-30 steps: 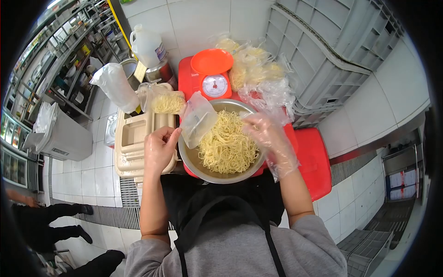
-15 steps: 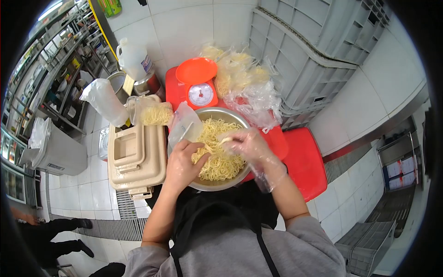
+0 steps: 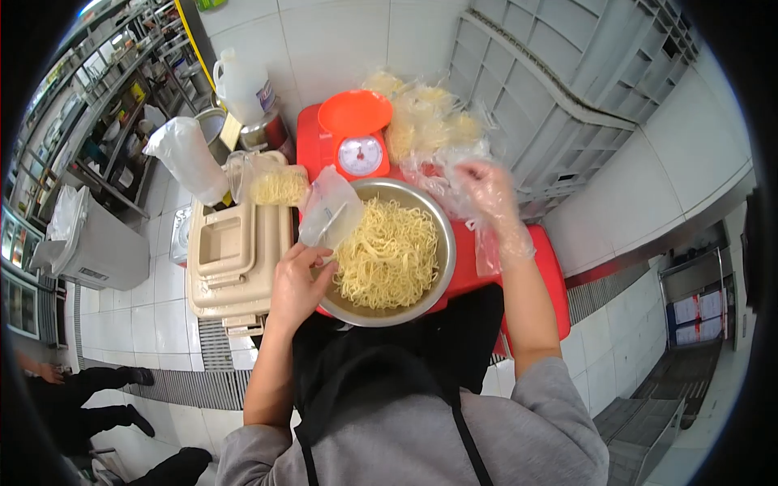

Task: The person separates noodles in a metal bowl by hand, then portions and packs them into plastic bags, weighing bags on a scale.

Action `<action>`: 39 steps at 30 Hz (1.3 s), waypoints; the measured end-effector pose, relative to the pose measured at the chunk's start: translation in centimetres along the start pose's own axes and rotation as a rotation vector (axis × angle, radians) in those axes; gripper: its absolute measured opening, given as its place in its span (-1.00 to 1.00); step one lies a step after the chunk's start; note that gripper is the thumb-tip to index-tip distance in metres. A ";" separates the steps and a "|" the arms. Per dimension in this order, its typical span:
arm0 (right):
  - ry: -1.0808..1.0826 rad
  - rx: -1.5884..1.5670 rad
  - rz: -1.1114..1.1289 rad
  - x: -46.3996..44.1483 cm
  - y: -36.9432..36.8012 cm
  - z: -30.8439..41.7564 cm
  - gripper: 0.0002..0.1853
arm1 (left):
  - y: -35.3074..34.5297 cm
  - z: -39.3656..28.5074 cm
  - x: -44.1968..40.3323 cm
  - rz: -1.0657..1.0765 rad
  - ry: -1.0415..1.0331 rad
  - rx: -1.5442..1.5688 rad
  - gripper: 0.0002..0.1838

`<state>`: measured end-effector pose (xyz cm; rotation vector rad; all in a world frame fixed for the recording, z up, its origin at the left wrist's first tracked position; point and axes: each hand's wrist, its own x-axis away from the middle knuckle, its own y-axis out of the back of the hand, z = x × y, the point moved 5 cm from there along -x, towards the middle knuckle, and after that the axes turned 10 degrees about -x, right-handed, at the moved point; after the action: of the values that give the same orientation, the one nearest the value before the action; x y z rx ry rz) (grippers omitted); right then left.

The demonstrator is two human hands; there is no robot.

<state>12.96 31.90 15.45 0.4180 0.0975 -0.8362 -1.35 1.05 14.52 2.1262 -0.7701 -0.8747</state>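
A steel bowl [image 3: 447, 259] full of pale yellow noodles [image 3: 387, 255] stands in front of me. At the bowl's left rim, my left hand [image 3: 300, 283] is closed on the lower edge of a clear plastic bag [image 3: 331, 209]. My right hand [image 3: 489, 194], in a thin clear plastic glove, is raised to the right of the bowl, near crumpled plastic bags [image 3: 442, 174]. Its fingers are blurred, so whether they hold anything is unclear. Behind the bowl is an orange kitchen scale [image 3: 361, 154].
Bagged noodles [image 3: 425, 130] lie behind the scale, another bag [image 3: 278, 188] on the beige container [image 3: 231, 275]. Grey crates [image 3: 527, 105] rise at the back right. A red stool [image 3: 547, 275] is at the right. Another person's legs [image 3: 97, 401] show at the lower left.
My right hand has moved from over the noodles to the right, up near the crumpled bags. My left hand has drawn back from the noodles toward the clear bag at the rim.
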 end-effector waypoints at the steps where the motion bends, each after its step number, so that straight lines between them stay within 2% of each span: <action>1: -0.039 0.065 0.103 1.9 -1.4 1.0 -0.80 | 0.0 0.2 -0.1 0.006 0.015 0.001 -0.83; 2: -0.074 0.129 0.205 3.8 -2.9 2.0 -0.82 | -0.1 0.3 0.0 0.011 0.015 0.003 -0.83; 5: 0.079 0.333 0.391 6.1 -5.7 0.7 -0.85 | -0.5 0.0 -0.1 0.015 0.006 0.028 -0.83; 8: 0.205 0.215 0.282 8.3 -7.0 0.8 -0.86 | -1.1 -0.3 -0.2 0.037 -0.003 0.062 -0.83; 9: 0.330 0.449 0.230 9.2 -7.5 1.3 -0.86 | -1.4 -0.4 -0.2 0.045 -0.003 0.064 -0.83; 12: 0.331 0.517 0.423 9.5 -9.2 -0.6 -0.85 | -2.3 -1.0 -0.3 0.061 -0.044 0.075 -0.82; 15: 0.292 0.324 0.410 8.7 -8.2 1.0 -0.84 | -3.0 -2.0 -0.8 0.093 -0.071 0.120 -0.80; 18: 0.021 0.014 0.355 8.5 -7.6 3.0 -0.85 | -3.2 -3.4 -1.3 0.128 -0.088 0.175 -0.76; 21: 0.195 0.007 0.398 8.3 -7.8 4.9 -0.80 | -3.1 -4.9 -1.8 0.033 -0.243 0.185 -0.76; 24: 0.280 0.082 0.398 8.3 -8.1 5.4 -0.82 | -3.8 -4.6 -2.2 0.079 -0.257 0.194 -0.79; 27: 0.225 0.038 0.474 8.2 -8.6 5.8 -0.84 | -4.6 -3.2 -2.5 0.237 -0.006 0.328 -0.80; 30: -0.088 -0.194 0.467 8.4 -10.1 1.7 -0.81 | -7.1 -0.3 -2.0 0.450 0.227 0.592 -0.77; 33: -0.207 -0.177 0.476 8.6 -10.2 1.5 -0.80 | -8.2 1.2 -1.7 0.435 0.324 0.828 -0.77; 36: -0.323 -0.307 0.401 9.0 -10.2 1.9 -0.81 | -8.3 1.4 -1.5 0.427 0.382 0.952 -0.81; 39: -0.328 -0.444 0.388 8.4 -9.7 1.9 -0.80 | -7.7 1.1 -1.6 0.476 0.306 0.843 -0.82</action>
<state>11.30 19.56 12.02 -0.1218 -0.1006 -0.4697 -1.25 6.23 8.49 2.4921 -1.5763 0.0735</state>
